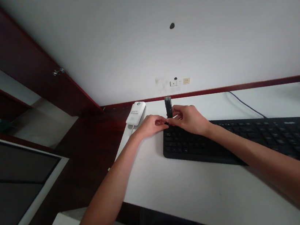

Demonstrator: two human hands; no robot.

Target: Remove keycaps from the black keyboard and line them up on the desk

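Observation:
A black keyboard [252,134] lies on the white desk. At its upper left corner, my two hands meet with their fingertips close together. My right hand [188,119] is closed around a slim black stick-like object [168,106], which stands upright with a lighter, see-through-looking top end; its exact kind is unclear. My left hand [153,124] is pinched at the keyboard's corner, against something small and dark between the fingertips that is mostly hidden. Part of the keyboard is covered by my right hand and forearm.
A white box-like device [136,113] with a white cable [132,129] sits at the desk's left edge. A dark cable [245,104] runs behind the keyboard. Wall sockets [186,81] are above the desk [171,187]. A dark red door [29,58] stands to the left.

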